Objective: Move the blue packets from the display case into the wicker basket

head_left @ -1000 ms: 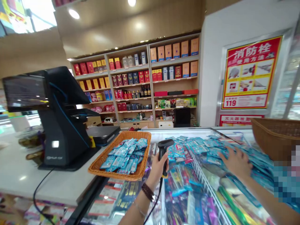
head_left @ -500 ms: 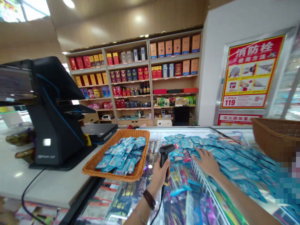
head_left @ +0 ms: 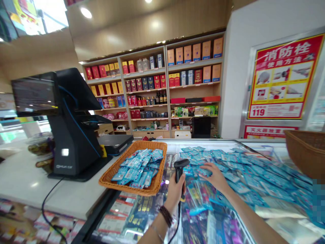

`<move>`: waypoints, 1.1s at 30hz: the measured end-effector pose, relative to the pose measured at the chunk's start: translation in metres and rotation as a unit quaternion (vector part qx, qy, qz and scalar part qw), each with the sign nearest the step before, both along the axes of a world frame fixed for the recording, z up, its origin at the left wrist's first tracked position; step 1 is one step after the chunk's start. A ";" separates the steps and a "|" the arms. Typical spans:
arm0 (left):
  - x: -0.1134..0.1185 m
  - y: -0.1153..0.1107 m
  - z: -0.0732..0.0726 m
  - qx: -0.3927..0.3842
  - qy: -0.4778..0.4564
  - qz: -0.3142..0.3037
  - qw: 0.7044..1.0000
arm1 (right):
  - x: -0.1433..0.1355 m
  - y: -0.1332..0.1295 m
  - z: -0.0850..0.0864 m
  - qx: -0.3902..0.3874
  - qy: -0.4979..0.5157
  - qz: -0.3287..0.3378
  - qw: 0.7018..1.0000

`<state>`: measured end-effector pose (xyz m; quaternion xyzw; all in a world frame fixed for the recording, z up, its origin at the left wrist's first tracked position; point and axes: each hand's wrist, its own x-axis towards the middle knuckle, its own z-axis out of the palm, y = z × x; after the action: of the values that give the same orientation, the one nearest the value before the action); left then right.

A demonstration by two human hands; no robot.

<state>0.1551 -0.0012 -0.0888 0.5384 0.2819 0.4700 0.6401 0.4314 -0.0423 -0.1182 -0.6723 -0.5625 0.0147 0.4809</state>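
A black barcode scanner (head_left: pixel 180 166) is gripped upright in my left hand (head_left: pixel 175 189), its cable running down along the wrist with the dark bracelet. Just right of the scanner, my right hand (head_left: pixel 215 176) pinches a small blue packet (head_left: pixel 205 171) between thumb and fingers. Beneath and beyond that hand, many similar blue packets (head_left: pixel 254 169) are spread over the glass-topped case. More blue packets (head_left: pixel 139 166) fill an orange wicker basket (head_left: pixel 104 180) to the left of the scanner.
A black register terminal (head_left: pixel 76 135) stands on the pale counter (head_left: pixel 88 196) at left, with a flat black device (head_left: pixel 115 144) beside it. Another brown basket (head_left: pixel 299 152) is at the right edge. Shelves of boxes (head_left: pixel 169 101) line the back wall.
My right hand has come off the spread packets toward the scanner and closed on a blue packet. My left hand still holds the scanner. The view has shifted slightly left.
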 end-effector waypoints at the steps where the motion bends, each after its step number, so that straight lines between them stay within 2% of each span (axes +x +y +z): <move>1: 0.000 0.000 0.000 0.000 0.001 0.002 1.000 | -0.005 -0.002 0.000 -0.013 -0.018 0.009 1.000; 4: 0.000 0.000 -0.001 0.002 0.006 0.004 1.000 | -0.014 -0.004 -0.004 -0.039 -0.045 0.016 0.998; 6: 0.001 0.000 -0.002 0.003 0.008 0.003 1.000 | -0.014 -0.003 -0.008 -0.030 -0.027 0.014 0.999; 11: 0.001 -0.001 -0.003 0.008 0.015 0.002 1.000 | -0.007 -0.001 -0.006 0.021 0.117 0.016 0.993; 17: -0.003 -0.008 0.003 0.020 0.008 -0.039 0.999 | -0.017 -0.003 0.009 0.082 0.301 -0.012 0.950; 21: -0.007 -0.011 0.006 0.032 0.010 -0.066 0.997 | -0.023 -0.002 0.014 0.130 0.375 -0.050 0.916; 23: -0.008 -0.011 0.007 0.037 0.017 -0.072 0.997 | -0.023 0.001 0.014 0.149 0.378 -0.059 0.912; 33: -0.009 -0.009 0.007 0.042 0.021 -0.091 0.995 | -0.019 0.009 0.005 0.196 0.314 -0.092 0.925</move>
<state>0.1463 -0.0097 -0.0818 0.5980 0.2251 0.4094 0.6513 0.4124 -0.0336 -0.1128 -0.5748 -0.3100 0.0698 0.7541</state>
